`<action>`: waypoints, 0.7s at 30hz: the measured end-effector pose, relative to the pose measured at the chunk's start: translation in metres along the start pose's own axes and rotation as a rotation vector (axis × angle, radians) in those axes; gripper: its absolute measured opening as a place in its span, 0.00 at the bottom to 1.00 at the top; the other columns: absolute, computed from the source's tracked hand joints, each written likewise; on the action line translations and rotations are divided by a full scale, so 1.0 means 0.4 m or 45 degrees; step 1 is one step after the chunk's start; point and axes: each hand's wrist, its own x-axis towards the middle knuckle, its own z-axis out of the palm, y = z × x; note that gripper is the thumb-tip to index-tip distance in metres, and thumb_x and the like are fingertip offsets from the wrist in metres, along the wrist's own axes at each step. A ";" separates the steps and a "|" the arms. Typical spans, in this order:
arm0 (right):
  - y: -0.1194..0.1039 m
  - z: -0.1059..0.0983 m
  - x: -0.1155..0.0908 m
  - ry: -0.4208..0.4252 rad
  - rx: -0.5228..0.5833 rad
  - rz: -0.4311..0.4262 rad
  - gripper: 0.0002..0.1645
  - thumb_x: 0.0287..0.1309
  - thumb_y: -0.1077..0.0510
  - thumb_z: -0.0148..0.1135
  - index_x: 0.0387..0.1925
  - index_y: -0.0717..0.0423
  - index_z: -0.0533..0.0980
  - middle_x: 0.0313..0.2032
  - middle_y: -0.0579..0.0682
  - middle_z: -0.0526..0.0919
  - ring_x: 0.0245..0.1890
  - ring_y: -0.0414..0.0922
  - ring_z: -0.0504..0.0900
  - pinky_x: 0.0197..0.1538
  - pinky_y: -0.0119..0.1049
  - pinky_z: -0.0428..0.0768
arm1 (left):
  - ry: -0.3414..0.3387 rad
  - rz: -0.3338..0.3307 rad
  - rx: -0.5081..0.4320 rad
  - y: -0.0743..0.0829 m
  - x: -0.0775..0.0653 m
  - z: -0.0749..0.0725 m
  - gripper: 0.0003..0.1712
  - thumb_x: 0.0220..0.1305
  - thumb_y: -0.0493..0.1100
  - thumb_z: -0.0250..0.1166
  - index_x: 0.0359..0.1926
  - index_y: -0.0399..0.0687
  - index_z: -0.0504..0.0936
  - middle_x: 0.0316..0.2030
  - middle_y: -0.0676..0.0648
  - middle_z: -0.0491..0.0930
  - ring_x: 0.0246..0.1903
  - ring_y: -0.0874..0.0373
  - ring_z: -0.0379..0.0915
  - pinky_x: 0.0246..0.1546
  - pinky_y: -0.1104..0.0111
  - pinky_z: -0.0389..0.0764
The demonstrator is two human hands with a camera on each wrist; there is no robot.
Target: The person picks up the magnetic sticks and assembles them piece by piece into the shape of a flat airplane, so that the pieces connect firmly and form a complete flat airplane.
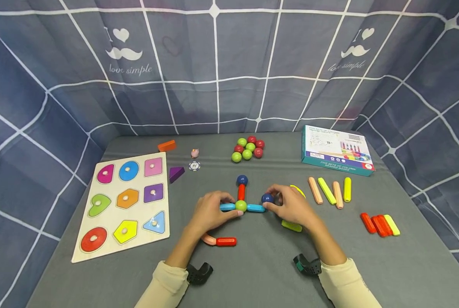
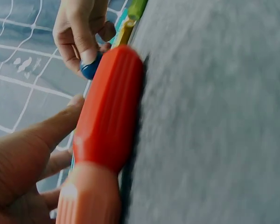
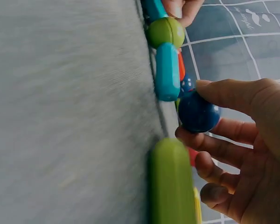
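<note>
Dark-blue ball [image 1: 267, 198], pinched in the fingers of the right hand [image 1: 291, 205] just beside the right light-blue rod [image 1: 256, 208], would best meet its end squarely, fingers of the left hand [image 1: 211, 209] gripping the left light-blue rod [image 1: 226, 207] steady.

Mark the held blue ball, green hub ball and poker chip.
Held blue ball [image 3: 198, 112]: right wrist view, its middle.
Green hub ball [image 1: 241, 205]: head view, upper side.
Poker chip [image 1: 194, 166]: head view, top face.

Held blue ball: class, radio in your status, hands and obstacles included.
Right hand pinching blue ball beside free end of right light-blue rod. Left hand gripping left light-blue rod. No loose piece visible between ball and right rod.
</note>
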 end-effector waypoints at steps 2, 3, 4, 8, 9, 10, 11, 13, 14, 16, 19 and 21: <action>0.011 -0.002 -0.024 -0.007 -0.001 0.000 0.18 0.52 0.47 0.70 0.43 0.48 0.79 0.31 0.42 0.78 0.28 0.41 0.71 0.30 0.36 0.69 | 0.015 -0.002 0.049 0.012 0.003 0.003 0.23 0.44 0.67 0.72 0.36 0.59 0.85 0.30 0.60 0.78 0.32 0.64 0.72 0.35 0.62 0.71; 0.015 -0.001 -0.033 -0.014 0.002 -0.001 0.18 0.52 0.47 0.70 0.44 0.49 0.79 0.31 0.43 0.77 0.29 0.41 0.71 0.31 0.36 0.69 | 0.022 -0.003 0.072 0.017 0.004 0.004 0.24 0.44 0.68 0.72 0.36 0.59 0.85 0.29 0.60 0.78 0.31 0.64 0.71 0.33 0.62 0.71; 0.018 0.000 -0.040 -0.018 0.006 -0.001 0.19 0.52 0.47 0.70 0.44 0.49 0.79 0.32 0.42 0.77 0.30 0.41 0.71 0.32 0.36 0.69 | 0.027 -0.006 0.095 0.022 0.004 0.006 0.24 0.43 0.68 0.71 0.35 0.59 0.85 0.29 0.60 0.78 0.31 0.63 0.71 0.32 0.63 0.70; 0.026 0.006 -0.055 0.009 0.024 0.010 0.19 0.50 0.49 0.72 0.43 0.49 0.79 0.33 0.42 0.77 0.32 0.41 0.73 0.35 0.37 0.71 | 0.048 -0.021 0.138 0.033 0.006 0.013 0.24 0.43 0.69 0.71 0.35 0.60 0.86 0.28 0.59 0.77 0.29 0.63 0.70 0.30 0.63 0.69; 0.028 0.008 -0.057 0.021 0.029 0.012 0.18 0.50 0.49 0.72 0.43 0.49 0.79 0.33 0.42 0.77 0.32 0.41 0.73 0.36 0.37 0.71 | 0.053 -0.026 0.141 0.034 0.006 0.015 0.24 0.43 0.69 0.71 0.35 0.60 0.87 0.28 0.59 0.77 0.29 0.63 0.70 0.30 0.63 0.69; 0.030 0.010 -0.059 0.033 0.032 0.012 0.18 0.50 0.50 0.72 0.42 0.50 0.79 0.33 0.42 0.77 0.32 0.41 0.73 0.36 0.37 0.71 | 0.058 -0.030 0.142 0.035 0.006 0.016 0.24 0.43 0.69 0.71 0.35 0.60 0.87 0.28 0.59 0.77 0.29 0.63 0.70 0.30 0.63 0.68; 0.032 0.012 -0.060 0.045 0.036 0.018 0.18 0.50 0.50 0.72 0.42 0.49 0.79 0.33 0.42 0.77 0.32 0.41 0.73 0.36 0.37 0.72 | 0.064 -0.032 0.137 0.036 0.006 0.016 0.24 0.44 0.68 0.71 0.35 0.60 0.87 0.28 0.59 0.78 0.29 0.63 0.71 0.29 0.63 0.68; 0.035 0.016 -0.060 0.066 0.046 0.026 0.17 0.50 0.51 0.72 0.42 0.49 0.79 0.33 0.41 0.77 0.32 0.41 0.74 0.36 0.36 0.72 | 0.077 -0.038 0.122 0.035 0.006 0.015 0.23 0.44 0.68 0.71 0.35 0.59 0.87 0.29 0.59 0.78 0.30 0.62 0.71 0.30 0.62 0.68; 0.036 0.019 -0.059 0.073 0.052 0.026 0.16 0.51 0.51 0.71 0.42 0.49 0.79 0.33 0.41 0.77 0.32 0.41 0.73 0.36 0.36 0.72 | 0.084 -0.040 0.112 0.035 0.005 0.015 0.23 0.44 0.67 0.71 0.35 0.59 0.87 0.29 0.58 0.78 0.30 0.62 0.72 0.30 0.61 0.68; 0.036 0.023 -0.058 0.083 0.068 0.023 0.16 0.52 0.50 0.71 0.42 0.48 0.79 0.34 0.41 0.77 0.32 0.41 0.73 0.35 0.36 0.72 | 0.095 -0.049 0.090 0.034 0.003 0.013 0.22 0.44 0.67 0.72 0.35 0.59 0.87 0.29 0.59 0.78 0.30 0.62 0.72 0.31 0.61 0.67; 0.037 0.030 -0.055 0.094 0.090 0.011 0.15 0.54 0.50 0.69 0.43 0.48 0.79 0.34 0.41 0.77 0.32 0.41 0.73 0.35 0.35 0.72 | 0.105 -0.060 0.053 0.033 0.002 0.011 0.22 0.45 0.66 0.72 0.35 0.59 0.87 0.30 0.58 0.79 0.31 0.61 0.72 0.31 0.62 0.65; 0.038 0.032 -0.054 0.103 0.094 0.002 0.16 0.54 0.50 0.69 0.44 0.48 0.78 0.35 0.41 0.77 0.32 0.41 0.73 0.34 0.35 0.71 | 0.107 -0.067 0.039 0.032 0.002 0.011 0.22 0.45 0.66 0.72 0.36 0.58 0.87 0.30 0.58 0.79 0.31 0.61 0.72 0.31 0.62 0.65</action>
